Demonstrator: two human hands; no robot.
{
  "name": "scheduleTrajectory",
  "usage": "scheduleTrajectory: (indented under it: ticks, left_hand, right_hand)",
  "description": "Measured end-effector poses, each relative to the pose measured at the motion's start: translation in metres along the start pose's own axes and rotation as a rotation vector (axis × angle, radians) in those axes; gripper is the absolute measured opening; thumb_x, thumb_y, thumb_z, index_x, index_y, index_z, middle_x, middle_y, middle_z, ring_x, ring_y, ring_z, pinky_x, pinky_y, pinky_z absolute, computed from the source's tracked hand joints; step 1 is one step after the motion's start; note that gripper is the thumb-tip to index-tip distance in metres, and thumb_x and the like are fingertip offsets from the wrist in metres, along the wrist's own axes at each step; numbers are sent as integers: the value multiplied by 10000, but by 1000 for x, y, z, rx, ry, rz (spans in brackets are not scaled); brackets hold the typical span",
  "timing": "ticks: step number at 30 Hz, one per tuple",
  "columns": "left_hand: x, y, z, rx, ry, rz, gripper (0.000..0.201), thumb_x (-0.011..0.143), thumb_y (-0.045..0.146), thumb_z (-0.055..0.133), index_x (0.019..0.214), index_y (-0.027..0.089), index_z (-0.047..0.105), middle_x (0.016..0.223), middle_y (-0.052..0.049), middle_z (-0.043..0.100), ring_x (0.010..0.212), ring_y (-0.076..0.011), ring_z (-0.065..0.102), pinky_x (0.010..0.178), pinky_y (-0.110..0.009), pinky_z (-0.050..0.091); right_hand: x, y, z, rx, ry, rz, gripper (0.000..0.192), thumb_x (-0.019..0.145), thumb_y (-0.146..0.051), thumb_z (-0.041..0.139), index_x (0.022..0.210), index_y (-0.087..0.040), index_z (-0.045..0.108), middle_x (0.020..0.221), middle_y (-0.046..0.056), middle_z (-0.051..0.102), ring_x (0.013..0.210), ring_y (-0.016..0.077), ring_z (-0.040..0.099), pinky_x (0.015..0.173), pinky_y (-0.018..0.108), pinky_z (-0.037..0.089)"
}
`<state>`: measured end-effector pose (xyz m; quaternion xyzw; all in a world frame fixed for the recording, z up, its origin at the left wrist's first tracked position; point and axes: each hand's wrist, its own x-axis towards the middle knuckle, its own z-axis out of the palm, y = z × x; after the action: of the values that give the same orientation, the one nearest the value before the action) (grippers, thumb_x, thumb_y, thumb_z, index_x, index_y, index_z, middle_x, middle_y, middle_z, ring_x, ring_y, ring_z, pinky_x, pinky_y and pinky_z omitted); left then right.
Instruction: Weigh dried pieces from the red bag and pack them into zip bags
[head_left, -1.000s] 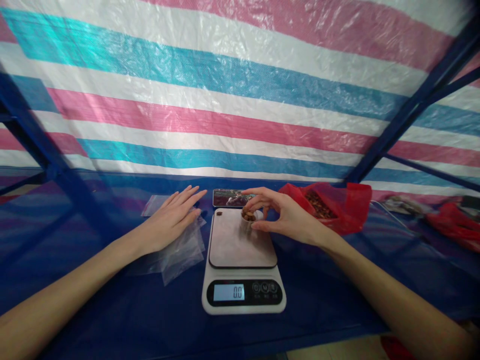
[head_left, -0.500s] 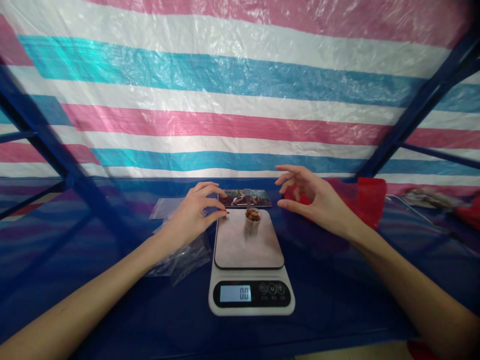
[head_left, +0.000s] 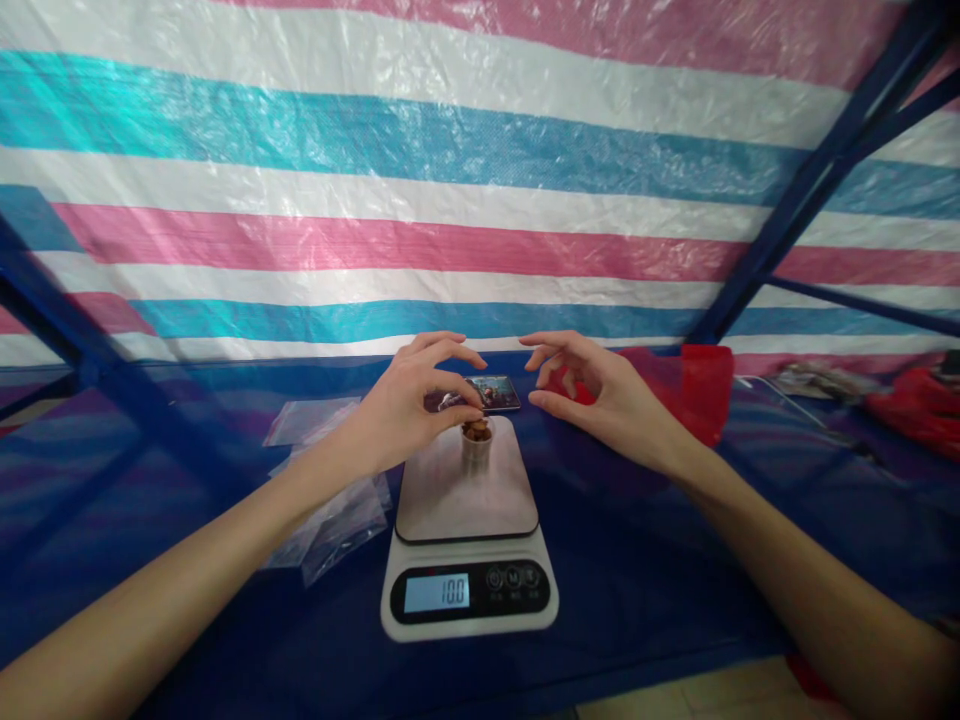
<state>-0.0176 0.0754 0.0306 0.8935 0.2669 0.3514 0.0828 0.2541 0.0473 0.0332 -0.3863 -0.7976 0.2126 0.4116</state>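
Note:
My left hand (head_left: 409,408) reaches over the back of a small clear cup (head_left: 475,456) filled with brown pieces (head_left: 477,432). Its thumb and index finger are pinched at the cup's rim; whatever is between the tips is too small to make out. The cup stands upright on the metal plate of a white kitchen scale (head_left: 469,632), whose display reads 10.0. Off to the right of the cup, my right hand (head_left: 611,408) hovers with curled fingers apart from the thumb and nothing in it.
Clear plastic bags (head_left: 341,525) lie left of the scale. Behind it is a dark flat item with a printed picture (head_left: 499,392). Red plastic (head_left: 705,395) lies beyond my right hand on the blue table (head_left: 622,600). Blue frame bars (head_left: 795,190) and striped sheeting surround the table.
My left hand has moved right, from the plate's left edge to the cup's rim. The display has gone from 0.0 to 10.0. The view has shifted slightly; my right hand keeps its pose.

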Motion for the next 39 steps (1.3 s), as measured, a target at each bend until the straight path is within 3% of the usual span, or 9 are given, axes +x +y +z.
scheduleTrajectory:
  ticks: [7,11,15,18,20,23,28,35,39]
  left_hand:
    - [0,5,-19,-149,56,-70,142,985,299,720,1053,293,845,1331,-31,765,1413,-278,572,1208,-507,432]
    - [-19,-6,-40,-79,216,-216,217,1002,381,653,917,241,797,1043,-28,792,1041,-218,699,970,-353,527]
    - [-59,-28,-54,104,219,-412,450,1039,429,516,653,202,559,643,19,553,646,-144,506,646,-291,391]
    - [-81,-37,-59,139,14,-412,497,1029,429,515,592,204,438,576,41,392,576,-121,369,581,-279,306]
    - [-87,-38,-62,81,-169,-400,446,1008,442,575,638,199,520,623,37,475,610,-124,428,605,-259,353]
    - [-87,-36,-71,-35,-344,-410,262,950,477,710,988,219,730,963,-13,710,844,-171,625,778,-263,494]
    - [-93,-34,-89,-108,-576,-445,539,833,367,866,1337,291,690,1407,-40,666,1277,-251,619,1129,-402,472]
    - [-93,-39,-80,-154,-536,-498,370,848,316,801,1188,196,720,1174,-55,738,1016,-214,685,873,-301,564]
    - [-92,-44,-86,-268,-459,-581,488,891,306,756,1356,195,661,1174,-61,758,1035,-209,697,894,-296,562]
  right_hand:
    - [-1,1,4,4,-19,-18,453,966,-254,718,1407,-282,619,1136,39,686,868,171,667,744,321,522]
    - [-1,3,10,-17,27,-13,372,980,-250,671,1350,-263,645,1087,50,702,852,182,654,696,314,500]
    - [-4,8,22,8,106,12,250,1008,-284,633,1253,-252,669,969,38,669,827,188,631,680,313,487]
    - [-6,13,30,16,138,23,242,1019,-314,626,1247,-248,671,932,32,648,804,187,613,669,313,472]
    - [-7,17,31,14,163,23,236,1017,-318,630,1236,-244,678,936,33,651,795,185,610,677,318,468]
    - [-7,22,31,27,196,21,217,1011,-308,637,1214,-248,683,943,33,649,788,185,608,693,327,468]
    - [-6,24,29,41,250,20,196,1008,-295,637,1194,-258,687,915,26,629,781,188,593,713,340,467]
    - [-3,23,25,-12,352,-2,169,1012,-327,615,1151,-264,689,864,24,608,748,195,572,699,351,478]
    - [-3,23,24,-53,351,-26,156,1016,-288,605,1146,-259,687,857,20,598,734,184,558,674,346,451]
